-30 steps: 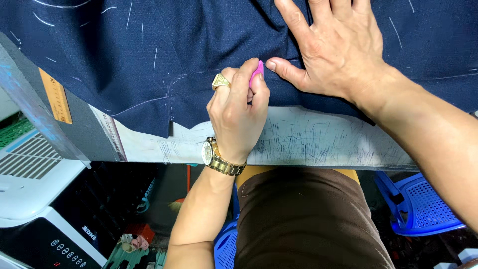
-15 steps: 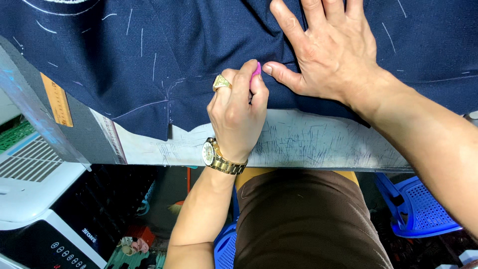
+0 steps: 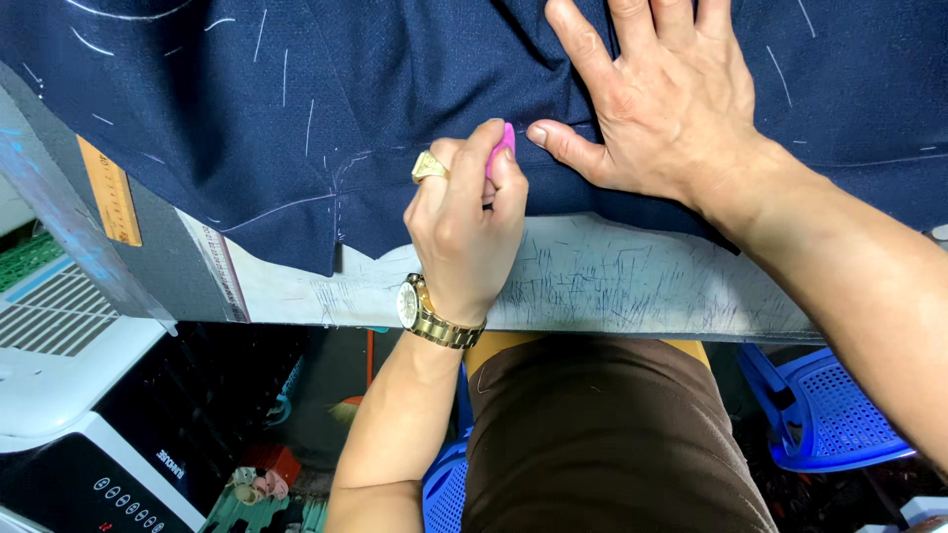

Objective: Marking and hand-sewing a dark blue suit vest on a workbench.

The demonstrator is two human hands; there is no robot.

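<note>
A pink piece of tailor's chalk (image 3: 501, 148) is pinched in the left hand (image 3: 464, 222), its edge set on the navy cloth (image 3: 375, 89) spread over the desk (image 3: 612, 281) near the front edge. The right hand (image 3: 671, 109) is laid flat and open on the cloth, thumb just beside the chalk. A wooden ruler (image 3: 109, 192) lies well apart to the left. Should the pressing hand ease, the cloth could likely creep or pucker and the mark run crooked.
</note>
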